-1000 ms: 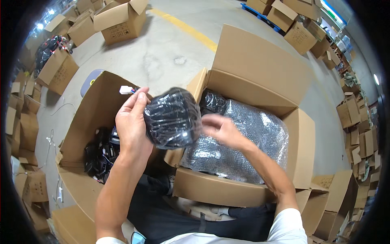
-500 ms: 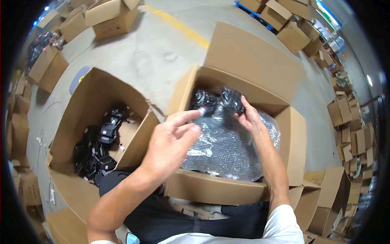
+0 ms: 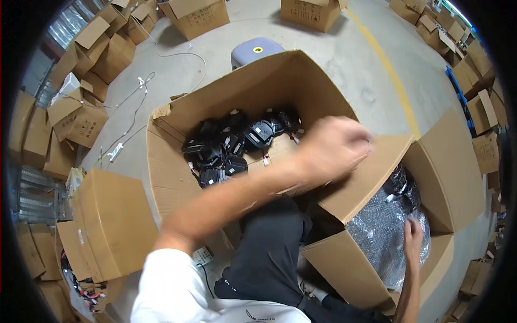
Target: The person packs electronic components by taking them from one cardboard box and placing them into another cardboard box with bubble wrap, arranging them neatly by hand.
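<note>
My left hand [image 3: 339,148] is over the wall between two cardboard boxes, blurred by motion, its fingers bent; I cannot see anything in it. My right hand [image 3: 413,237] is above the bubble wrap [image 3: 377,237] in the right box [image 3: 344,258], fingers slightly apart, with nothing visible in them. Close to its fingertips, black parts in clear wrapping [image 3: 405,188] lie at the box's far end. Several black parts with short white-plugged cables [image 3: 226,145] are heaped in the left box [image 3: 172,172], some with square housings.
Behind the left box stands a grey-blue stool [image 3: 256,47]. A closed carton [image 3: 113,220] is at my left, and a power strip [image 3: 114,152] with a cable lies on the floor. More cartons [image 3: 199,16] line the surroundings. A yellow line [image 3: 379,54] crosses the floor.
The view has swung left toward the left box. My right hand has let go of the wrapped black part, which is now in the right box. My left hand has moved away from the bubble wrap.
</note>
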The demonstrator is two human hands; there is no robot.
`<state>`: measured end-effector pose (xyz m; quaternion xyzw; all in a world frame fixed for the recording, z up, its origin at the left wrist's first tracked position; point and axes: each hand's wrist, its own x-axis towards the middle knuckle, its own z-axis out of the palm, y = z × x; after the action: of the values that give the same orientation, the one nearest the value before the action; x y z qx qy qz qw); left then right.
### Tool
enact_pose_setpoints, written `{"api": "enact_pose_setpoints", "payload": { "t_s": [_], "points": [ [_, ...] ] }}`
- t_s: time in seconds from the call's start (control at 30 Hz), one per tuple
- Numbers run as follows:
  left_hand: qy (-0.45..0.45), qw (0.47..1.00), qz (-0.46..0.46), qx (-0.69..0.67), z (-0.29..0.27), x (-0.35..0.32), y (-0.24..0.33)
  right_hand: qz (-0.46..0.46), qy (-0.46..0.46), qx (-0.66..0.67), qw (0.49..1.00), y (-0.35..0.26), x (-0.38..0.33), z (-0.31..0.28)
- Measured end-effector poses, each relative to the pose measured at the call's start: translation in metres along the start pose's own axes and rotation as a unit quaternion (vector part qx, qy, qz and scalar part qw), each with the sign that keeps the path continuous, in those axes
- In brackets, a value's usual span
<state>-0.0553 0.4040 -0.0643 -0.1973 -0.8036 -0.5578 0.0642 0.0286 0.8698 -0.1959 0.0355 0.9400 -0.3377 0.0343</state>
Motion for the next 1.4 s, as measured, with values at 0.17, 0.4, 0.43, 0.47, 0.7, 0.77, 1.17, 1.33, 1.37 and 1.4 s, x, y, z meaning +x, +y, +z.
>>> {"api": "enact_pose_setpoints", "payload": {
  "t_s": [0.17, 0.4, 0.43, 0.47, 0.7, 0.77, 1.17, 1.33, 1.37, 1.4],
  "points": [
    [-0.011, 0.879, -0.119, 0.462, -0.122, -0.109, -0.188, -0.095, -0.061, -0.053, 0.992, -0.1, -0.124, -0.002],
    [-0.339, 0.53, -0.088, 0.772, -0.178, -0.262, -0.328, -0.136, -0.037, -0.145, 0.979, -0.107, -0.135, 0.038],
    [-0.327, 0.525, -0.074, 0.782, -0.177, -0.266, -0.339, -0.133, -0.036, -0.144, 0.98, -0.105, -0.135, 0.039],
    [-0.325, 0.51, -0.061, 0.794, -0.181, -0.27, -0.344, -0.132, -0.034, -0.142, 0.981, -0.103, -0.137, 0.04],
    [-0.295, 0.564, -0.112, 0.763, -0.184, -0.253, -0.335, -0.138, -0.031, -0.152, 0.978, -0.105, -0.14, 0.044],
    [-0.308, 0.623, -0.178, 0.696, -0.192, -0.233, -0.319, -0.129, -0.032, -0.166, 0.977, -0.103, -0.139, 0.043],
    [-0.18, 0.909, -0.053, 0.373, -0.18, -0.114, -0.029, -0.393, 0.046, 0.021, 0.918, -0.257, -0.049, 0.048],
    [-0.15, 0.892, 0.136, 0.404, -0.097, -0.054, 0.11, -0.537, 0.223, -0.016, 0.814, -0.351, -0.019, 0.047],
    [-0.154, 0.888, 0.163, 0.4, -0.082, -0.046, 0.13, -0.529, 0.234, -0.03, 0.815, -0.341, -0.018, 0.032],
    [-0.158, 0.885, 0.19, 0.395, -0.065, -0.038, 0.142, -0.51, 0.177, -0.028, 0.841, -0.328, -0.019, 0.016]
  ]
}}
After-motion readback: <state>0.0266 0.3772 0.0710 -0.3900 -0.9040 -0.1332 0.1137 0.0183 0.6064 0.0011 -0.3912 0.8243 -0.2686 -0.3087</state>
